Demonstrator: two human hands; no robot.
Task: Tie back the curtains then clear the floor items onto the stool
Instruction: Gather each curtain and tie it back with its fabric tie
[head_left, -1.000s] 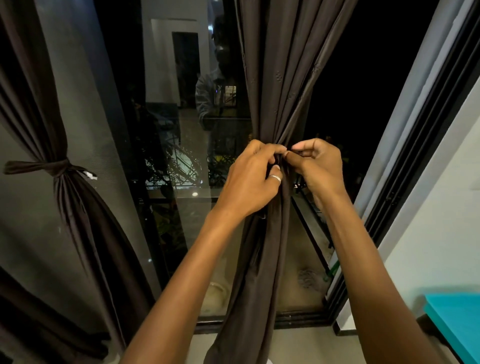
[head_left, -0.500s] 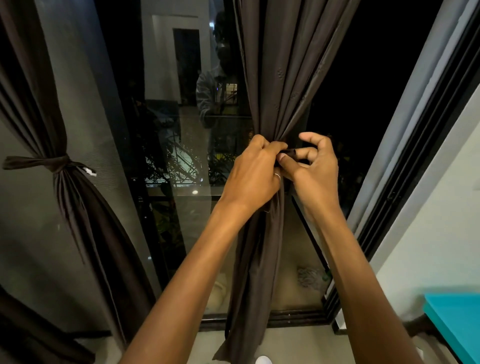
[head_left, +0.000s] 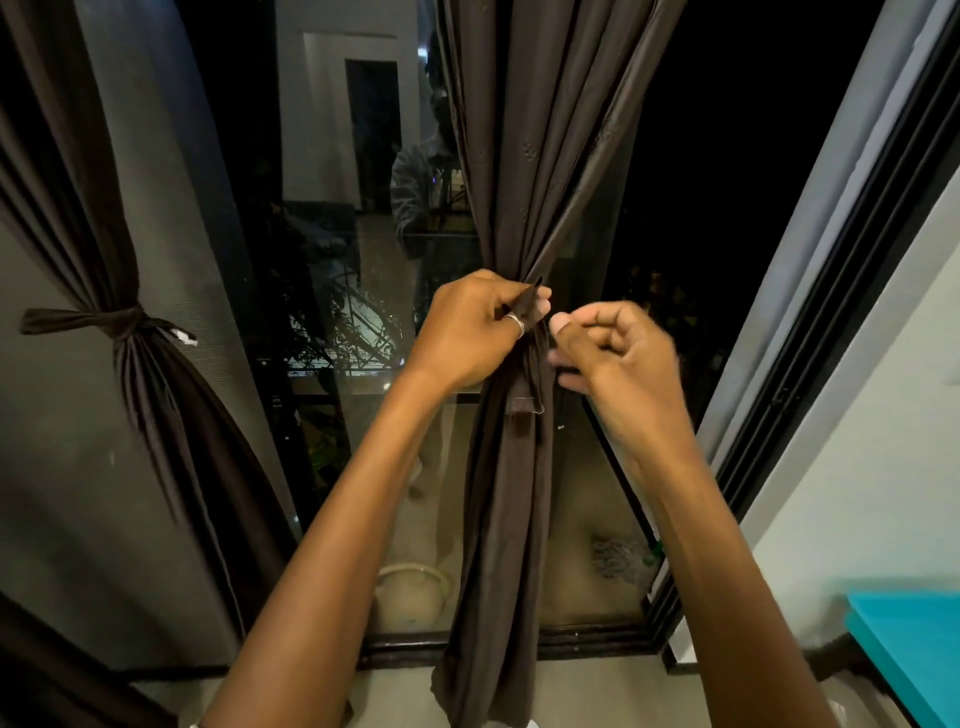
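So, left hand (head_left: 478, 327): pinching the tie strip (head_left: 527, 384) tight against the bunched curtain (head_left: 511, 493)
right hand (head_left: 618, 348): fingers curled just beside the strip, can't tell if it's got anything
tip: probably grab its loose end, pull snug

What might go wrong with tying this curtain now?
1. The left hand pinches one end of the tie, but the blurred right hand may be holding nothing. The knot might slip, and the curtain would spread open again.
2. The tie's other end hangs loose just below the hands. A bump or tug there might undo the wrap.
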